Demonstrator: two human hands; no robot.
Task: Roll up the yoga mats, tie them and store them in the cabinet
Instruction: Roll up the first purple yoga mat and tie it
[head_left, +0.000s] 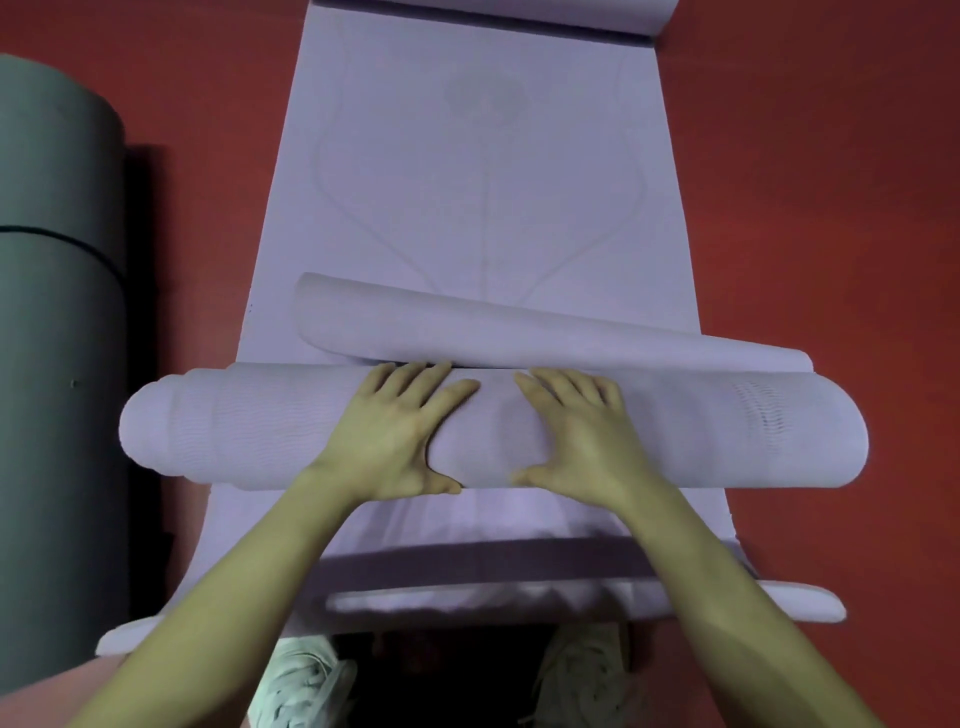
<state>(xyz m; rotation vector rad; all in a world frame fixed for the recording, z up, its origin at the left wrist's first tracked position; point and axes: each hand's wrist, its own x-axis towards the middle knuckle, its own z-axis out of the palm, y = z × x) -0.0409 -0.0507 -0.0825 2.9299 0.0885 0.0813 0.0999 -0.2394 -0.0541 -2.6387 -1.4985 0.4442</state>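
Lilac yoga mat (467, 171) lies flat on the red floor (805, 208), running straight away from the person; its part-made roll (234, 426) sits crosswise, long axis left-to-right, i.e. at right angles to the mat's length and to both forearms. Left hand (395, 431) and right hand (576, 431) are both on top of the roll near its middle, side by side w/ a small gap between; neither is clearly nearer, they're about level. Fingers spread and laid over the far side of the roll, thumbs down on the near side, palms pressing, so more a flat push than a pinch. Roll is directly under the palms, unrolled stretch ahead of the fingertips, so the next push prob. goes forward, away from the body. Roll ends stick out well past the hands on both sides, and the left end looks telescoped, layers stepped, so it may need squaring up. A loose flap or edge of mat (467, 322) lies just beyond the fingers, skewed vs. the roll's axis; could be a second mat, can't tell. More lilac mat shows nearer the body, above the shoes (306, 680). Far end of the mat (571, 21) curls up at top of view. A dark grey rolled mat (52, 260) rests at left, well apart from the hands. No tie or cabinet in view; judging by that, tying and storing aren't done yet.
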